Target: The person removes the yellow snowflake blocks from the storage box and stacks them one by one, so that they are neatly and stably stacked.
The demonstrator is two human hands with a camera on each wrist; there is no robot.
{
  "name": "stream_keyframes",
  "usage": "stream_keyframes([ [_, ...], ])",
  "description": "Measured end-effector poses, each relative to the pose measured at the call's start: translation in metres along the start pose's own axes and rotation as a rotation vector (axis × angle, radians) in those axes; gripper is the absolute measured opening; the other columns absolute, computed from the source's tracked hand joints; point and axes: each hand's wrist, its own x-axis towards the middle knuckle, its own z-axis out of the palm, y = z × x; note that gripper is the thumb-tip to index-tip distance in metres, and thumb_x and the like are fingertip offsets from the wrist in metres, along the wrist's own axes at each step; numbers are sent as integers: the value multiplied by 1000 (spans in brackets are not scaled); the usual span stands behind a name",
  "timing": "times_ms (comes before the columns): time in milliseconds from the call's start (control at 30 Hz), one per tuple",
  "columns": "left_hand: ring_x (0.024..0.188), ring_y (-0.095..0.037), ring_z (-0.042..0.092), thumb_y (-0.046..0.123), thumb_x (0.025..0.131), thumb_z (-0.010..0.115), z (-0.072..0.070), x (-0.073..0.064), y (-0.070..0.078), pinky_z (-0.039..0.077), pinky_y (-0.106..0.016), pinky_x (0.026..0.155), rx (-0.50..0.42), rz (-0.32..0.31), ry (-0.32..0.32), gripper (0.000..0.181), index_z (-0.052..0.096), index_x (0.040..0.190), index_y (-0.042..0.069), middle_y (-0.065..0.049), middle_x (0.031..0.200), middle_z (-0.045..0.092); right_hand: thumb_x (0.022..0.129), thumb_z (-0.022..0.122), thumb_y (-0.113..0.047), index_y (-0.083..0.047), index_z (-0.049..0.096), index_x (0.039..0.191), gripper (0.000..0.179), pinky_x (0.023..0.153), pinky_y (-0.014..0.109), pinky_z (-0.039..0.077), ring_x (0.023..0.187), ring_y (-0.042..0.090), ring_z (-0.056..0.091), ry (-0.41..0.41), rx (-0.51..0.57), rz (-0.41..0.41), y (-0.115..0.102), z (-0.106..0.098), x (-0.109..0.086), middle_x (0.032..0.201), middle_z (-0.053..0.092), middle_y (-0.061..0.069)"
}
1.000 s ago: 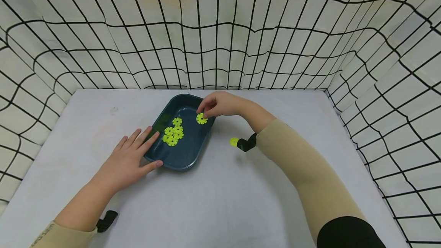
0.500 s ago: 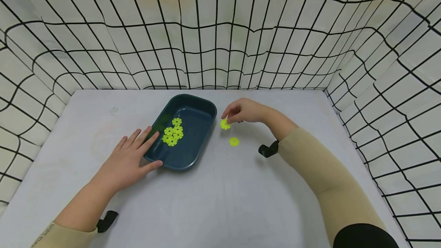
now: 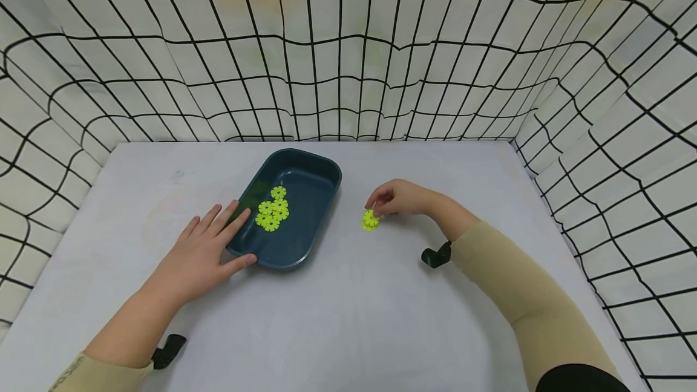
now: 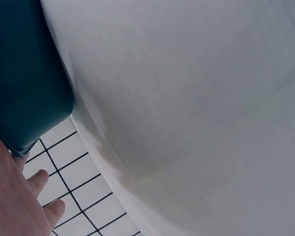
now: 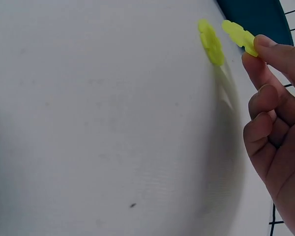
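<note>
My right hand (image 3: pixel 405 197) pinches a bright yellow-green notched plastic disc (image 5: pixel 237 36) between thumb and index finger; the other fingers curl in. Just under it, a second disc of the same kind (image 5: pixel 210 43) lies on the white table, with a gap between the two in the right wrist view. In the head view they overlap. A dark teal tray (image 3: pixel 296 250) stands left of that hand. Several yellow-green discs (image 3: pixel 272 216) lie clustered inside, towards its left side. My left hand (image 3: pixel 198 262) rests with spread, straight fingers at the tray's near left rim; its palm side shows in the left wrist view.
The white table (image 3: pixel 348 319) ends at a far edge, behind which black netting (image 3: pixel 337 89) hangs before pale walls, also along both sides. Black camera mounts (image 3: pixel 170 351) sit at both wrists.
My right hand has moved from over the tray's right side out to the right and nearer, carrying its disc to above the disc on the table. The left hand and tray have stayed put.
</note>
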Motion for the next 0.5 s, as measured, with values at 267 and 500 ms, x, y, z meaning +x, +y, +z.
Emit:
stream_keyframes([
  [267,150,-40,10,74,88,51,1,0,-1,10,-66,115,0,-8,3,97,16,161,21,-11,166,9,91,72,-17,-14,74,110,19,73,28,48,81,17,57,9,2,7,6,6,0,91,70,2],
  [500,150,-40,9,74,89,49,1,-1,-1,9,-65,116,-8,4,4,96,15,161,21,-10,166,8,92,72,-16,-12,74,111,20,71,27,48,79,16,56,23,-37,13,5,9,1,90,69,1],
])
